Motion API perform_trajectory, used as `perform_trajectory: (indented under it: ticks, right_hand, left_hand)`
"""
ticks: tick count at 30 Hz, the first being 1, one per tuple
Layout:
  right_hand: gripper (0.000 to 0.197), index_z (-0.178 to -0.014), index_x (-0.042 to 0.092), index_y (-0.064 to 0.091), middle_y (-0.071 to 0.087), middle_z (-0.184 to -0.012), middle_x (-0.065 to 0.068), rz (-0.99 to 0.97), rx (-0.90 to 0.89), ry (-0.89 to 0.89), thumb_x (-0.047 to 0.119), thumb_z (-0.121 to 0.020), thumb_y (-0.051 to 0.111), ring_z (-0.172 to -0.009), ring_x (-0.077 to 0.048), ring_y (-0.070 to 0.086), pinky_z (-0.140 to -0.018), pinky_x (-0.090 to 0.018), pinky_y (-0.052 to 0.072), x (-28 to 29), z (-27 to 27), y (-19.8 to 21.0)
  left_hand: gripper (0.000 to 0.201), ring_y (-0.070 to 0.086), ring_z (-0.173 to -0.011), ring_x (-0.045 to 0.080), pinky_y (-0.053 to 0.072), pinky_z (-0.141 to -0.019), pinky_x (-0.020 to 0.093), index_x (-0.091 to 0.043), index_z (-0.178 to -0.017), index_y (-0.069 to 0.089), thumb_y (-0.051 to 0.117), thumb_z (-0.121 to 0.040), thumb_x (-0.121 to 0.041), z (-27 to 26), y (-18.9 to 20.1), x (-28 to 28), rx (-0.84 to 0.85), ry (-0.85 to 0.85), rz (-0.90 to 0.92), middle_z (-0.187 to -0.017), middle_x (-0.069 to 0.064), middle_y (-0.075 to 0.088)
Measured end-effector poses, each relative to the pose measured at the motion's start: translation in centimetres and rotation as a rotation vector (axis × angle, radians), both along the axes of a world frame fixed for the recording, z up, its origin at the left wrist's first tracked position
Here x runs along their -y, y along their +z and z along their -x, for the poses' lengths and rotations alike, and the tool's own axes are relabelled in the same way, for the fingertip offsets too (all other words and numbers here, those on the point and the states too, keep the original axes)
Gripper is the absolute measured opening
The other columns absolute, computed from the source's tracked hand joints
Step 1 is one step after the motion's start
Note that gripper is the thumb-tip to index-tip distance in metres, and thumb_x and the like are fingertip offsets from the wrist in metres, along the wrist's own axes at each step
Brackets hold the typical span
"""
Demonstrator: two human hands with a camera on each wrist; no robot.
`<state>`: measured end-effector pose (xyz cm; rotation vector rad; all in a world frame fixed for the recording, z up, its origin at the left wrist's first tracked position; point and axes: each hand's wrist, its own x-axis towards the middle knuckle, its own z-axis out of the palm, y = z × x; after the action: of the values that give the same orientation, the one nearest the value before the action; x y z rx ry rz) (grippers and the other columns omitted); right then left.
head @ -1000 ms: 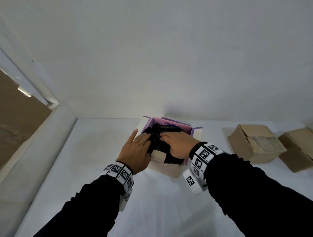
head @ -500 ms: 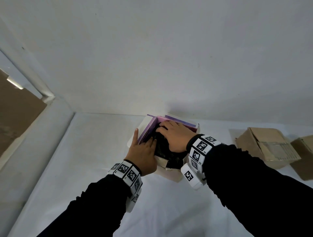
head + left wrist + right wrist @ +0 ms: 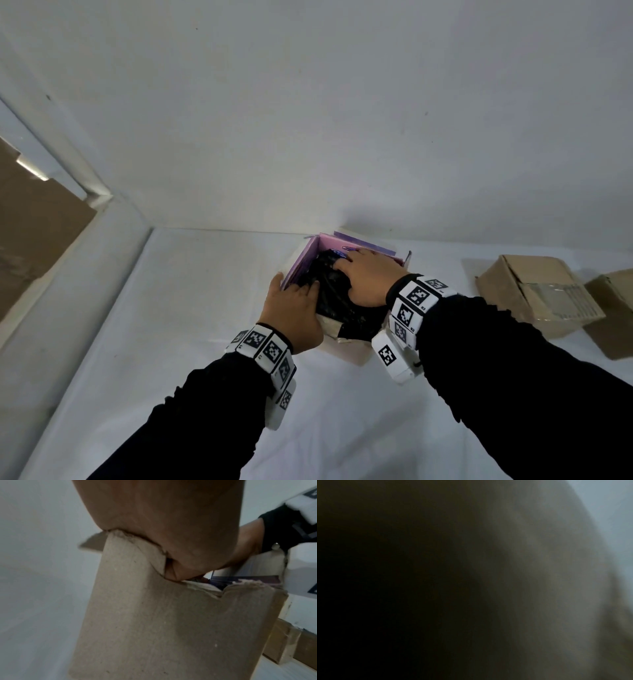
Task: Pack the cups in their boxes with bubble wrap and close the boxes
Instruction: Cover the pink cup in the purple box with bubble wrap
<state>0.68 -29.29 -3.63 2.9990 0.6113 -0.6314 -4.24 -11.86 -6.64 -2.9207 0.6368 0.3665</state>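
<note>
On the white table [image 3: 191, 308], nearest the camera, the left hand [image 3: 294, 317] rests flat-fingered on black wrap [image 3: 330, 294] inside the open pink-lined box [image 3: 301, 263]. The right hand [image 3: 368, 277] presses it too, fingers spread. Farther right sit two brown boxes [image 3: 537, 291].

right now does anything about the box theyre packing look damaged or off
Yes. In the left wrist view the near top edge of the open box is ragged and torn, with a notch under the left hand. The black wrapping also bulges over the near rim in the head view.
</note>
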Motion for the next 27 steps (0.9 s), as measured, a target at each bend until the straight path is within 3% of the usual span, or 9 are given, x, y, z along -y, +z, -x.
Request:
perform_trajectory:
  ticks: [3, 7, 10, 14, 16, 20, 24, 25, 27]
  right_hand:
    - [0.063, -0.145, 0.028, 0.034, 0.048, -0.141, -0.005, -0.099, -0.062, -0.033, 0.026, -0.084, 0.051, -0.127, -0.026, 0.046, -0.102, -0.042, 0.043, 1.8, 1.4, -0.2]
    - [0.049, -0.131, 0.026, 0.051, 0.055, -0.131, 0.001, -0.087, 0.21, 0.063, 0.035, -0.084, 0.057, -0.123, -0.022, 0.049, -0.106, -0.039, 0.032, 4.2, 3.1, -0.2]
    - [0.052, -0.132, 0.026, 0.047, 0.055, -0.132, 0.004, -0.024, 0.346, -0.026, 0.053, -0.088, 0.049, -0.127, -0.018, 0.046, -0.114, -0.045, 0.012, 5.3, 5.1, 0.0]
    - [0.093, -0.15, 0.024, 0.021, 0.043, -0.148, 0.001, 0.003, 0.242, -0.091, 0.076, -0.076, 0.044, -0.149, -0.019, 0.005, -0.11, -0.064, -0.018, 5.3, 7.6, -0.4]
    - [0.103, -0.152, 0.023, 0.015, 0.041, -0.15, 0.001, 0.038, 0.231, -0.077, 0.073, -0.071, 0.052, -0.149, -0.023, -0.007, -0.106, -0.066, -0.023, 5.3, 8.1, -0.9]
    - [0.097, -0.152, 0.022, 0.015, 0.039, -0.15, -0.003, 0.031, 0.182, -0.121, 0.055, -0.074, 0.06, -0.148, -0.027, -0.016, -0.108, -0.066, -0.02, 4.8, 8.1, -1.4]
    - [0.092, -0.146, 0.021, 0.023, 0.002, -0.161, -0.011, 0.049, 0.182, -0.147, 0.051, -0.07, 0.066, -0.147, -0.027, -0.018, -0.11, -0.065, -0.012, 4.1, 7.8, -1.5]
    - [0.091, -0.145, 0.02, 0.025, 0.002, -0.161, -0.011, 0.059, 0.181, -0.147, 0.051, -0.069, 0.066, -0.147, -0.027, -0.018, -0.11, -0.065, -0.012, 4.1, 7.7, -1.5]
    - [0.09, -0.142, 0.017, 0.028, 0.021, -0.157, -0.011, 0.064, 0.183, -0.137, 0.051, -0.067, 0.065, -0.147, -0.028, -0.018, -0.109, -0.065, -0.016, 4.2, 7.4, -1.6]
  left_hand:
    - [0.076, 0.051, -0.118, 0.024, 0.031, -0.098, 0.039, -0.012, -0.148, 0.023, 0.035, -0.077, -0.036, 0.4, 0.4, 0.7, -0.044, 0.034, 0.058, -0.133, 0.003, 0.054]
    - [0.065, 0.058, -0.108, 0.031, 0.044, -0.088, 0.039, -0.008, -0.14, 0.029, 0.045, -0.08, -0.026, 2.1, 0.6, 1.8, -0.22, 0.141, 0.192, -0.12, 0.009, 0.059]
    - [0.054, 0.061, -0.1, 0.03, 0.041, -0.084, 0.042, -0.009, -0.136, 0.032, 0.042, -0.086, -0.024, 3.9, 1.3, 2.4, -0.207, 0.099, 0.103, -0.112, 0.006, 0.063]
    - [0.032, 0.06, -0.093, 0.019, 0.027, -0.093, 0.043, -0.021, -0.11, 0.053, 0.056, -0.081, -0.033, 3.0, 4.0, 2.9, 0.109, -0.085, -0.059, -0.099, -0.006, 0.063]
    - [0.035, 0.054, -0.106, 0.021, 0.032, -0.093, 0.039, -0.021, -0.111, 0.053, 0.06, -0.08, -0.036, 1.1, 4.9, 3.0, 0.126, -0.171, -0.027, -0.113, -0.002, 0.058]
    - [0.061, 0.05, -0.116, 0.022, 0.04, -0.095, 0.034, -0.018, -0.122, 0.045, 0.074, -0.073, -0.038, -3.0, 5.7, 3.5, -0.039, -0.285, 0.133, -0.129, 0.0, 0.051]
    - [0.095, 0.05, -0.123, 0.019, 0.045, -0.1, 0.041, -0.021, -0.134, 0.041, 0.084, -0.053, -0.047, -4.5, 5.1, 5.4, -0.166, -0.407, 0.034, -0.14, -0.005, 0.047]
    - [0.1, 0.052, -0.121, 0.019, 0.047, -0.099, 0.041, -0.021, -0.134, 0.04, 0.085, -0.049, -0.049, -4.8, 4.8, 5.7, -0.179, -0.424, 0.002, -0.139, -0.005, 0.048]
    - [0.101, 0.057, -0.114, 0.019, 0.049, -0.095, 0.041, -0.026, -0.129, 0.043, 0.083, -0.041, -0.055, -5.5, 4.2, 6.1, -0.185, -0.437, -0.032, -0.131, -0.008, 0.055]
